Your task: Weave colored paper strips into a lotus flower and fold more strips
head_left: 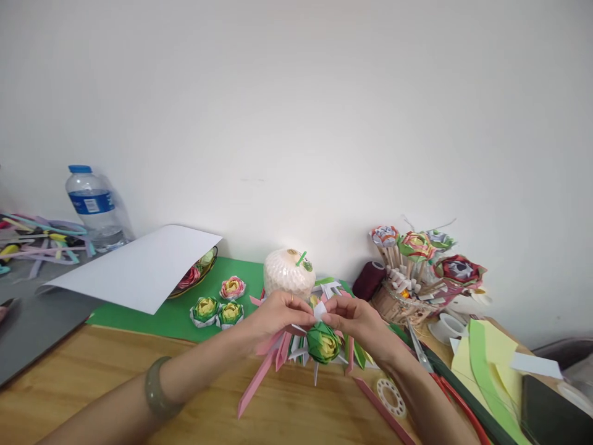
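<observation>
A folded paper flower [323, 342] with green outer petals and a yellow centre hangs just below my two hands. Between my fingertips is a white paper strip [319, 310] that rises from the flower's edge. My left hand [288, 316], in a closed pinch, holds the strip from the left. Pinching the same strip from the right is my right hand [354, 316], also closed. Pink folded strips [259, 380] and white and green ones lie behind and beneath the flower, partly hidden by my hands.
Finished paper flowers [230, 314] sit on a green sheet [185, 332] at left. Behind my hands stands a white round container [288, 272]. Scissors [419, 349] and a tape roll [390, 397] lie near my right arm. A flower-filled basket [401, 303] and a water bottle [95, 207] stand by the wall.
</observation>
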### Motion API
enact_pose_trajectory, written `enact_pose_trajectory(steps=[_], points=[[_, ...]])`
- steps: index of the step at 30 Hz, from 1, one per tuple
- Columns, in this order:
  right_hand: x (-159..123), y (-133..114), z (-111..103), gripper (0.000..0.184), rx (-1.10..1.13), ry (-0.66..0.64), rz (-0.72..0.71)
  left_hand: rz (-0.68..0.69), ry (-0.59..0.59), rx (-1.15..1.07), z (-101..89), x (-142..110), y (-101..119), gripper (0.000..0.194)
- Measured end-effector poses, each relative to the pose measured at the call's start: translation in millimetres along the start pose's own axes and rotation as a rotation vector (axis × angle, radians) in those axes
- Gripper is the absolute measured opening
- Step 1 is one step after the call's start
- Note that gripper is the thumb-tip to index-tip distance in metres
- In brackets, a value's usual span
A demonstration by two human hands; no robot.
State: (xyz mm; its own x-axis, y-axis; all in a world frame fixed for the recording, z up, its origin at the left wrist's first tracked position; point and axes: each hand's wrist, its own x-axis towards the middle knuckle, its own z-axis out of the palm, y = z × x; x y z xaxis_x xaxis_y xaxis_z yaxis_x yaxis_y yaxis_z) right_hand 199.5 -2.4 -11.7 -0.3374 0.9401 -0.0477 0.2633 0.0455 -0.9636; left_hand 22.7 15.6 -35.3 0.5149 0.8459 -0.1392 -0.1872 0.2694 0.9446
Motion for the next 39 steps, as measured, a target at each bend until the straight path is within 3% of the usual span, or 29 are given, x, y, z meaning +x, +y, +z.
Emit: enact_pose_trajectory(steps=[14, 20, 22, 25, 30, 32, 36, 39], points=[[-5, -7, 8, 0.022, 0.14, -0.001, 0.024, 0.014, -0.068, 0.072, -2.4, -4, 8, 0.021], [-6, -7, 9, 0.022, 0.19, -0.011, 0.038, -0.011, -0.084, -0.034, -1.7, -6, 11, 0.019], [-5, -5, 8, 0.022, 0.205, 0.039, 0.005, -0.007, -0.062, -0.113, -1.7, -5, 11, 0.025], [-2, 0, 6, 0.023, 0.247, 0.213, -0.067, -0.034, -0.07, -0.303, -2.8, -2, 9, 0.04], [0, 2, 6, 0.02, 0.281, 0.419, -0.12, -0.035, -0.242, -0.444, -3.5, 0, 5, 0.038], [0, 1, 7, 0.019, 0.286, 0.417, -0.127, -0.001, -0.2, -0.374, -1.9, -1, 3, 0.035], [-1, 2, 7, 0.023, 0.261, 0.351, -0.104, 0.054, 0.005, -0.206, 0.9, -2, 3, 0.042], [0, 4, 6, 0.027, 0.22, 0.356, -0.078, 0.066, 0.005, -0.207, -0.4, -2, 5, 0.044]])
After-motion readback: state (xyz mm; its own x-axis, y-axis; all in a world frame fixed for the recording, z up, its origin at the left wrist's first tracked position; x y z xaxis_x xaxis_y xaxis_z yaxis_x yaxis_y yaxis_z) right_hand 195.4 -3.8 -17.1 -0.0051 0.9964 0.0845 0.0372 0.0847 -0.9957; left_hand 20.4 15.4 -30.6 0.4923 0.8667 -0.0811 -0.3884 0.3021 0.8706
